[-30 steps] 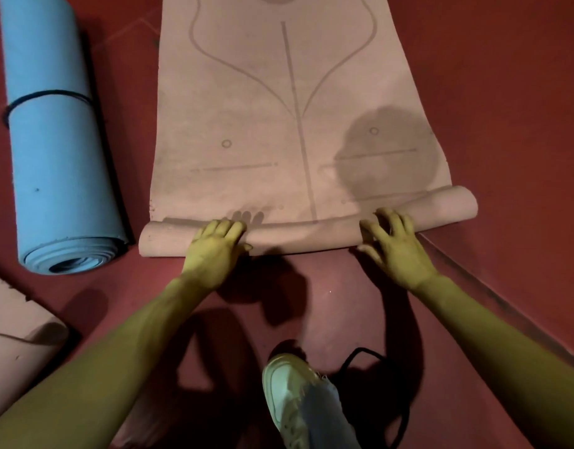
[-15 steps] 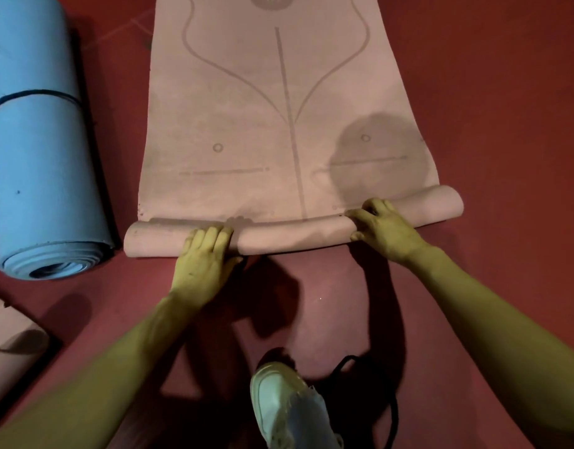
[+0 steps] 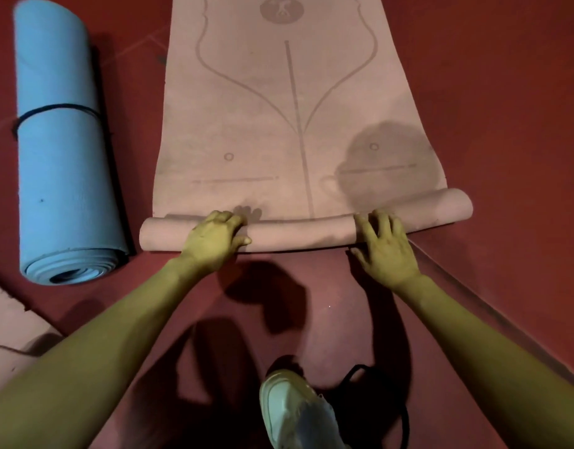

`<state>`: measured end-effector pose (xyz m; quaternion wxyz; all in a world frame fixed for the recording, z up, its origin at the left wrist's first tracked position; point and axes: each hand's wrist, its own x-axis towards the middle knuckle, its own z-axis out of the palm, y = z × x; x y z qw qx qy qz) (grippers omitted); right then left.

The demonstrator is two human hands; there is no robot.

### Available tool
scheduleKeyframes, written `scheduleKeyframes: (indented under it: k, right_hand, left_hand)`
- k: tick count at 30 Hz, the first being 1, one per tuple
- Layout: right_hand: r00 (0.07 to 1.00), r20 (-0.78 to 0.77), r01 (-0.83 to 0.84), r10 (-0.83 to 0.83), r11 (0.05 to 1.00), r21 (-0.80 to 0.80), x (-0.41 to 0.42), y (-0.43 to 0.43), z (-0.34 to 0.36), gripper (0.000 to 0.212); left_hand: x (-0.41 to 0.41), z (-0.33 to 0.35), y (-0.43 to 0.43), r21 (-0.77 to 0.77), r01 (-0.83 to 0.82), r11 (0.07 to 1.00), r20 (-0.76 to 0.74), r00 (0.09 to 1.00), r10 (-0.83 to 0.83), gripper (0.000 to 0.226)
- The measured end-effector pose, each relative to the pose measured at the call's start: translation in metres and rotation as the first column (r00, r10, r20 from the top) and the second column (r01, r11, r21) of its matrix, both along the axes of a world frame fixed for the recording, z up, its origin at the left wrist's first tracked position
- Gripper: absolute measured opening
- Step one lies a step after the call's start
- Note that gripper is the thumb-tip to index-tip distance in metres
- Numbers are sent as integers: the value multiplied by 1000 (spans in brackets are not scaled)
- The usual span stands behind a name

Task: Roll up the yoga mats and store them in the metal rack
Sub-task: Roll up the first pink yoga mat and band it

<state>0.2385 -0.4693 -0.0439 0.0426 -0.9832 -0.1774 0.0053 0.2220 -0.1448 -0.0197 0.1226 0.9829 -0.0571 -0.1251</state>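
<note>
Rolling a pink mat (image 3: 292, 124) on a red floor (image 3: 505, 92), seen from above the person's bare arms. The left hand (image 3: 214, 243) curls over the roll (image 3: 305, 230), fingers hooked across its top and thumb along the near side, gripping the tube. The right hand (image 3: 384, 251) lies spread on the roll further along, fingers fairly straight, pressing rather than clasping. Each hand sits inward of a roll end, probably to keep the tube even and tight. Beyond the fingertips the mat lies flat, most of it unrolled. Left of the left hand, near but apart, a blue mat (image 3: 62, 157) lies rolled, bound by a black band (image 3: 57, 110). Behind the wrists is a white shoe (image 3: 295, 413). No rack is in view.
</note>
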Motion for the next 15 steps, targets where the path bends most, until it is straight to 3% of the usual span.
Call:
scheduleKeyframes:
  k: [3, 5, 7, 9, 12, 15]
  right_hand:
    - [999, -51, 1, 1, 999, 45, 16, 0, 5, 59]
    - [996, -81, -22, 25, 999, 42, 23, 0, 8, 60]
    - [995, -89, -43, 46, 998, 38, 29, 0, 11, 56]
    - [992, -115, -55, 57, 998, 26, 32, 2, 14, 49]
    - [985, -165, -46, 48, 999, 16, 37, 5, 19, 48]
    - [987, -159, -25, 28, 999, 21, 38, 6, 18, 43]
  left_hand:
    - [1, 2, 1, -75, 25, 997, -1, 1000, -25, 43]
    - [-8, -3, 2, -125, 77, 989, 99, 993, -65, 36]
    - [-23, -11, 0, -32, 86, 996, 187, 979, -78, 32]
    - [-37, -20, -6, 75, 58, 996, 190, 979, -71, 42]
    - [-43, -28, -14, 114, 17, 993, 147, 989, -34, 57]
    - [-27, -22, -17, 116, -16, 993, 100, 995, 4, 54]
